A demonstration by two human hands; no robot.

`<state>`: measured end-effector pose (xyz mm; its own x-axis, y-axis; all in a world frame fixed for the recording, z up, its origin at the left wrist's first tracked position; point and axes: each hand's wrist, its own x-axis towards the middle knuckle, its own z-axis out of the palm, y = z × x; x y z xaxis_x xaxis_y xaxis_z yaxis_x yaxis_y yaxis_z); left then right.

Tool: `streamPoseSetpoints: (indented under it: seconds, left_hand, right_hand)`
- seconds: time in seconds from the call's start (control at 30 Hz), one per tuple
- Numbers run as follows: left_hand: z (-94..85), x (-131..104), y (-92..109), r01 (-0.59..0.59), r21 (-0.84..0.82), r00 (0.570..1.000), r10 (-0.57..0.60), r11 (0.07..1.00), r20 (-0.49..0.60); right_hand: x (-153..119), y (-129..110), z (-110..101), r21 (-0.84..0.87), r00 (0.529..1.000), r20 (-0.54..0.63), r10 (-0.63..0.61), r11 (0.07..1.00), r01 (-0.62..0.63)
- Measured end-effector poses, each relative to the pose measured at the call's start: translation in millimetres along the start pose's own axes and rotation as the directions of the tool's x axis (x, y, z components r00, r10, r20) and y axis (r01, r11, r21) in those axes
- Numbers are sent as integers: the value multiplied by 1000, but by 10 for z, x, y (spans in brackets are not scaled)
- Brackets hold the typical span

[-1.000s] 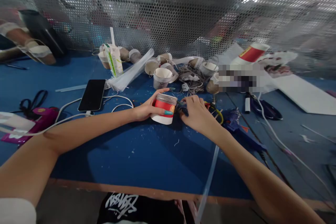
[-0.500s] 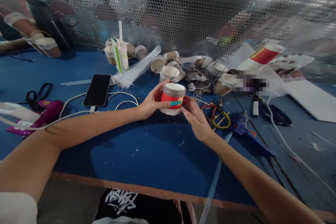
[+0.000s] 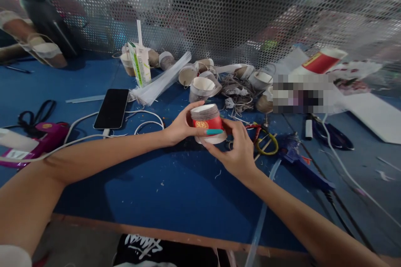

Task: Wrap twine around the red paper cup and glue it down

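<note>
A short paper cup (image 3: 209,123), red with a gold emblem and grey cord wound below its rim, is held upright above the blue table (image 3: 150,183). My left hand (image 3: 184,126) grips it from the left, its thumb with a long teal nail lying across the red front. From the right, my right hand (image 3: 236,146) holds the cup, thumb at the lower front and fingers behind the right side. Just behind stands a white cup (image 3: 202,87). Tangled grey cord (image 3: 238,91) lies to its right.
A phone (image 3: 111,108) with a white cable and a magenta glue gun (image 3: 53,137) lie left. Scissors (image 3: 266,144) and a blue glue gun (image 3: 305,164) lie right. Behind are a drink carton (image 3: 140,66), plastic strips (image 3: 163,79) and a perforated metal screen (image 3: 200,12).
The cup has turned in my hands, so its gold emblem now faces forward. My right hand has shifted its grip, its thumb now at the cup's lower front. The view has moved slightly.
</note>
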<state>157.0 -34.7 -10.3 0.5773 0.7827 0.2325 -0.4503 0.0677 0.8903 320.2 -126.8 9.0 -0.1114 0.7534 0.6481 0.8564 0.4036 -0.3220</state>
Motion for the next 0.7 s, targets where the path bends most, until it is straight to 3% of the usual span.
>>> streamPoseSetpoints:
  seconds: [0.13,0.23,0.37,0.47,0.57,0.7]
  left_hand:
    - [18,-5,-12,80,-45,993,-76,996,91]
    - [9,-5,-20,89,-65,995,-86,994,48]
    - [-13,13,3,168,-164,986,-167,972,23]
    - [4,22,53,209,-196,975,-187,958,123]
    - [38,12,95,238,-196,956,-193,951,222]
    - [47,-6,65,188,-104,960,-161,977,227]
  right_hand:
    - [2,5,24,-89,988,-70,-135,988,129]
    - [-8,4,28,-83,986,-29,-165,983,162]
    - [-32,13,36,75,999,-11,-31,997,32]
    - [-43,20,68,255,995,-20,93,963,-85]
    - [-40,11,90,283,994,-54,99,956,-80]
    - [-50,-9,95,188,996,-87,34,982,-17]
